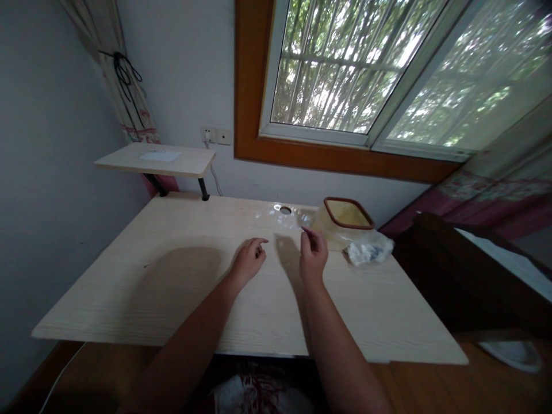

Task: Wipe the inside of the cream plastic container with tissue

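Note:
My left hand (249, 261) is over the middle of the desk (181, 299), index finger stretched out and the other fingers loosely bent, with nothing visible in it. To its right is my right hand (314, 253), raised a little, its fingers curled together towards the thumb. Whatever may be between those fingertips is too small to make out. Just beyond the hands, a clear plastic sheet or bag (264, 214) lies at the back of the desk. Beside my right hand stands a yellowish bin with a brown rim (348, 226). A crumpled clear bag with white contents (370, 250) lies against the bin.
A small raised shelf (194, 163) on black legs stands at the back left, with a white paper (160, 156) on it. There is a round cable hole (285, 210) near the desk's back edge. Dark furniture (452, 276) stands close on the right.

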`<state>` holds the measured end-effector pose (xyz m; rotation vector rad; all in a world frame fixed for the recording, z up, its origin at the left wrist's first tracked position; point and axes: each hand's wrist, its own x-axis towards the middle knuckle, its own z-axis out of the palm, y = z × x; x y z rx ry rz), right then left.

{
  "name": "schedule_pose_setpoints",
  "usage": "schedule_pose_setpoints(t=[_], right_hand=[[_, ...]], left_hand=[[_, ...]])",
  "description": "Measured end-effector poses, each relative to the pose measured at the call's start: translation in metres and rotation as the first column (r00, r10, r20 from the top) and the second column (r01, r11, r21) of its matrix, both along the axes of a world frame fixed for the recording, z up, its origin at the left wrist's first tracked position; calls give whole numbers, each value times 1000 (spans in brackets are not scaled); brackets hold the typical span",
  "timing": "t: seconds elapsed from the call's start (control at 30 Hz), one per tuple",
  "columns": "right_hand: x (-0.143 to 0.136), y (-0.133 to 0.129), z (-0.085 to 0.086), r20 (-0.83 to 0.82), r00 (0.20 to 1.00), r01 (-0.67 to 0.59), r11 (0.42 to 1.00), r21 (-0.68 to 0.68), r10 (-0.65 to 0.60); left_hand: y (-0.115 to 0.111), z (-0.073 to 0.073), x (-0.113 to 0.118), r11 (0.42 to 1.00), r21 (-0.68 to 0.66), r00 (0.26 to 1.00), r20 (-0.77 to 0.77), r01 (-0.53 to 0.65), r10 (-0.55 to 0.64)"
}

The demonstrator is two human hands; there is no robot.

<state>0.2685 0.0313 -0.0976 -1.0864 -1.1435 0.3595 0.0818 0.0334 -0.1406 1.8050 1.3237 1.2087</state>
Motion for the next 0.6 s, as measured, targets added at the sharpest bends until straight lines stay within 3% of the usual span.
schedule_pose_setpoints(t=[0.1, 0.2, 0.4, 0.5, 0.6], right_hand=[[28, 0, 4, 216, 948, 214, 971, 108, -233], [55, 3, 13, 355, 873, 307, 942, 135, -335], [99, 12, 34, 605, 704, 361, 921, 144, -371], [108, 17, 35, 703, 628, 406, 911, 70, -333], [109, 19, 32, 742, 600, 424, 905, 23, -300]], left_hand=[[-1, 0, -1, 995, 35, 984, -153, 94, -88], [0, -2, -2, 992, 32, 975, -195, 120, -111], [1, -7, -2, 989, 56, 965, -233, 139, -123], [1, -8, -2, 990, 56, 965, -235, 133, -116], [2, -8, -2, 989, 63, 965, -236, 130, -112]])
